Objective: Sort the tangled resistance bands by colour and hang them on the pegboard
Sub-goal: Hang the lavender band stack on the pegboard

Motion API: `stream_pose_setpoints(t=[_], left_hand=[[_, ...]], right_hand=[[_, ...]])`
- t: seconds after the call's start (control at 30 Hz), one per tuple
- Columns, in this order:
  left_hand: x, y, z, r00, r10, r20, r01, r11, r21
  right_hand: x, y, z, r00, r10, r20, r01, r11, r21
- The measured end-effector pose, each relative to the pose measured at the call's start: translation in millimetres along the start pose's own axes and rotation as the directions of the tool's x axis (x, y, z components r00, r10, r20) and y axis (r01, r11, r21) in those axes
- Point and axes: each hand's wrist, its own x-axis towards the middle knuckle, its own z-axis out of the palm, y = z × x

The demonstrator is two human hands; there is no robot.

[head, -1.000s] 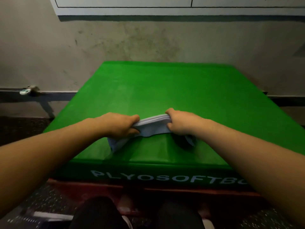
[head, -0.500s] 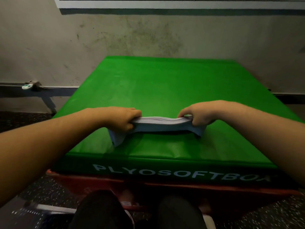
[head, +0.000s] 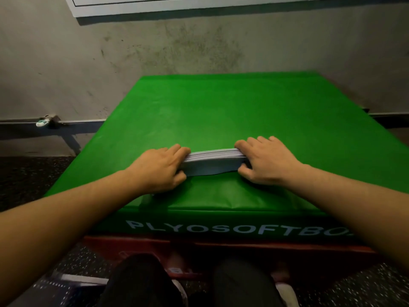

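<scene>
Grey stained wall (head: 155,63) closes off the far side of the green foam box (head: 221,111), and a white board (head: 199,5) runs along the top of the view above it; whether that is the pegboard you cannot tell from here, since no pegs or holes show. Dark speckled floor (head: 26,180) lies to the left of the box, and a metal rail (head: 73,122) follows the foot of the wall there.

You are working on the box top, near its front edge, with wide bare green surface beyond your hands toward the wall and to both sides. That gives plenty of room to spread things out; the front edge, just behind your wrists, is the one to mind.

The stack of pale grey bands (head: 212,162) lies flat on the box between your hands. Your left hand (head: 159,169) has its grip closed on the left end, thumb under and fingers over. Your right hand (head: 267,160) pinches the right end the same way.

By my reading you are in the sorting step, squaring up one colour into a neat bundle. Nothing hangs yet. The next move likely calls for lifting the bundle as one, keeping both ends pinched so the layers do not slide apart, then finding a peg.
</scene>
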Motion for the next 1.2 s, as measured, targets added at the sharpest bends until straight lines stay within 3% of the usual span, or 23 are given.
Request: stream_pose_setpoints(t=[0.17, 0.33, 0.47, 0.63, 0.77, 1.0, 1.2], left_hand=[[3.6, -13.3, -9.1, 0.994, 0.048, 0.099, -0.032, 0.986, -0.162], [6.9, -15.2, -15.7, 0.993, -0.046, 0.104, 0.072, 0.963, -0.260], [12.9, -7.6, -16.4, 0.991, -0.057, 0.117, 0.087, 0.959, -0.270], [0.4, -0.7, -22.3, 0.994, -0.086, 0.072, 0.104, 0.942, -0.318], [-24.6, 3.8, -26.9, 0.988, -0.156, 0.013, 0.152, 0.937, -0.314], [-109.3, -26.7, -60.1, 0.939, -0.335, -0.082, 0.307, 0.920, -0.245], [-227.4, -46.2, -89.3, 0.815, -0.575, -0.074, 0.553, 0.809, -0.200]], right_hand=[[5.5, 10.5, -0.5, 0.998, -0.060, 0.013, 0.059, 0.997, 0.050], [8.6, 13.1, -2.8, 0.995, -0.083, 0.052, 0.079, 0.993, 0.086], [14.6, 13.0, -6.5, 0.985, -0.173, 0.019, 0.174, 0.982, -0.073], [20.7, 12.4, -22.1, 0.969, -0.156, 0.193, 0.139, 0.985, 0.099], [26.7, 4.0, -32.3, 0.945, -0.221, 0.240, 0.199, 0.973, 0.114], [58.1, -67.3, -58.1, 0.931, -0.362, -0.047, 0.362, 0.900, 0.242], [89.9, -187.9, -78.1, 0.868, -0.407, -0.285, 0.497, 0.709, 0.500]])
